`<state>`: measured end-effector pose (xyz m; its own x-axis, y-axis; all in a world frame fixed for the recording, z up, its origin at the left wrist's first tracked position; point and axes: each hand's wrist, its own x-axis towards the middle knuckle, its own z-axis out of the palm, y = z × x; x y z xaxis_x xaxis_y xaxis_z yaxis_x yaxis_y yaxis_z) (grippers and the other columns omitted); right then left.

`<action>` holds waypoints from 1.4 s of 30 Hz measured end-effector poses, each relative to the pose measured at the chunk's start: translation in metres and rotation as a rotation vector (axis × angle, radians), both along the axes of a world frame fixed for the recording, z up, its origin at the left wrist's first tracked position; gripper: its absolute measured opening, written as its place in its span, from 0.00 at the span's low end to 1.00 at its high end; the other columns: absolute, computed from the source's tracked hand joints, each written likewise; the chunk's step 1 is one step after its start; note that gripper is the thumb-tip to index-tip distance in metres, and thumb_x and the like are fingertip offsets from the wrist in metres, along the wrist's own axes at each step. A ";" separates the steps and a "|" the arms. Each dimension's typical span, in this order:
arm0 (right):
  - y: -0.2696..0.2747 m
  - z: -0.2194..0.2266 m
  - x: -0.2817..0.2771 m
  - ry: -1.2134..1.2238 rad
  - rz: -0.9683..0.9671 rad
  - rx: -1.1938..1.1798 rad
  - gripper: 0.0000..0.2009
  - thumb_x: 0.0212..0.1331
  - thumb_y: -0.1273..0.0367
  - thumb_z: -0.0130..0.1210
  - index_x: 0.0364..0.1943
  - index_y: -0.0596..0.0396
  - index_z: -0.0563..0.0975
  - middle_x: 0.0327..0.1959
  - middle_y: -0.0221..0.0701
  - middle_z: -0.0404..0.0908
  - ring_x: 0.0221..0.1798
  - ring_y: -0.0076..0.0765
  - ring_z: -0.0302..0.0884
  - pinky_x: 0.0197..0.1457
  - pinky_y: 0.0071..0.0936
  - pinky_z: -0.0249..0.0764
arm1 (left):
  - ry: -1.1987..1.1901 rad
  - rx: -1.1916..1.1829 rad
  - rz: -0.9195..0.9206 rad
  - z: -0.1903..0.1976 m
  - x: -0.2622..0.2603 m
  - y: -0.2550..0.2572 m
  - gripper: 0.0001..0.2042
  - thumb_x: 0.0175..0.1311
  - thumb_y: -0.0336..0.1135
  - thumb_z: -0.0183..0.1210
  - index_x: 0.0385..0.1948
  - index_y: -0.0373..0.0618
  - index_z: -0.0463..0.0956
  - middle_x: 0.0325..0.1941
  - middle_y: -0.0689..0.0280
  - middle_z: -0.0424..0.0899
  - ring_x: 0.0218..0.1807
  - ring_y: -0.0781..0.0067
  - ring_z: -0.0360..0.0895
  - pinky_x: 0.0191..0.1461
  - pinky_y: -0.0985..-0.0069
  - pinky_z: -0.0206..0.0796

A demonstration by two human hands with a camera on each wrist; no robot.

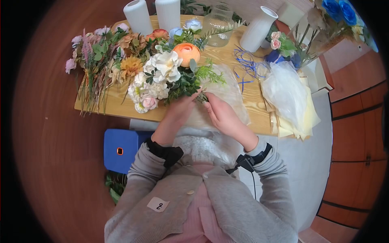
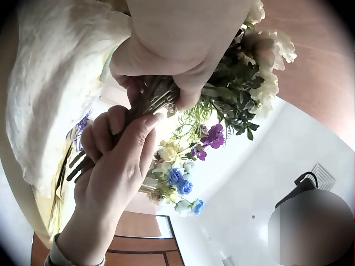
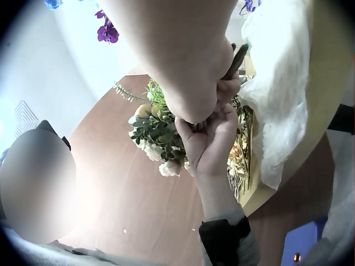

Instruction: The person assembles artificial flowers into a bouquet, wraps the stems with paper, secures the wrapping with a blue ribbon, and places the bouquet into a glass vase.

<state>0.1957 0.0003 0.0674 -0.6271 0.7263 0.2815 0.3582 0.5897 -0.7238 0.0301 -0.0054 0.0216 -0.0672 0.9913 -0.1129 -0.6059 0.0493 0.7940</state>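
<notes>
A bouquet of artificial flowers [image 1: 166, 67] is held above the table's front edge, with white blooms, an orange ranunculus [image 1: 187, 54], a pink rose [image 1: 149, 102] and green leaves. My left hand [image 1: 178, 115] grips its stems just below the leaves. Further down the bundle, my right hand [image 1: 225, 114] has its fingers curled round the stems [image 2: 155, 98], close beside the left. In the left wrist view, the dark stem ends [image 2: 76, 166] stick out past the right hand [image 2: 113, 160]. The blooms point to the left in the head view.
Loose flowers [image 1: 97, 56] cover the table's left side. White vases [image 1: 138, 18] and a glass vase [image 1: 219, 26] stand at the back. Translucent wrapping [image 1: 231, 91] lies under the hands; more sheets [image 1: 285, 87] and blue ribbon [image 1: 249, 62] lie right. A blue stool [image 1: 121, 141] stands below left.
</notes>
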 end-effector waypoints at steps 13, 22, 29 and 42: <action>0.017 -0.012 0.000 -0.063 -0.146 0.128 0.12 0.64 0.66 0.44 0.47 0.58 0.68 0.31 0.49 0.75 0.34 0.58 0.74 0.36 0.47 0.70 | 1.095 0.092 -0.411 0.029 -0.041 -0.032 0.30 0.50 0.36 0.66 0.58 0.44 0.66 0.60 0.58 0.69 0.62 0.62 0.66 0.66 0.67 0.55; 0.022 -0.045 0.008 -0.059 -0.133 0.007 0.12 0.66 0.64 0.43 0.47 0.57 0.68 0.29 0.50 0.75 0.35 0.60 0.73 0.37 0.45 0.69 | 1.675 0.612 -0.219 -0.011 -0.058 -0.056 0.29 0.43 0.28 0.63 0.55 0.51 0.71 0.59 0.60 0.72 0.62 0.54 0.65 0.67 0.59 0.52; 0.021 -0.045 0.007 -0.065 -0.096 -0.012 0.13 0.65 0.65 0.44 0.49 0.58 0.70 0.33 0.49 0.76 0.39 0.58 0.74 0.40 0.44 0.70 | 1.605 0.764 -0.096 -0.004 -0.048 -0.051 0.14 0.49 0.26 0.58 0.39 0.49 0.79 0.46 0.63 0.82 0.49 0.58 0.77 0.53 0.65 0.66; 0.022 -0.046 0.014 -0.004 -0.003 0.064 0.18 0.67 0.60 0.40 0.53 0.55 0.70 0.38 0.47 0.77 0.42 0.55 0.75 0.44 0.42 0.71 | 1.444 0.498 0.438 0.028 0.004 -0.008 0.05 0.51 0.32 0.64 0.30 0.45 0.82 0.25 0.62 0.82 0.24 0.64 0.78 0.27 0.73 0.68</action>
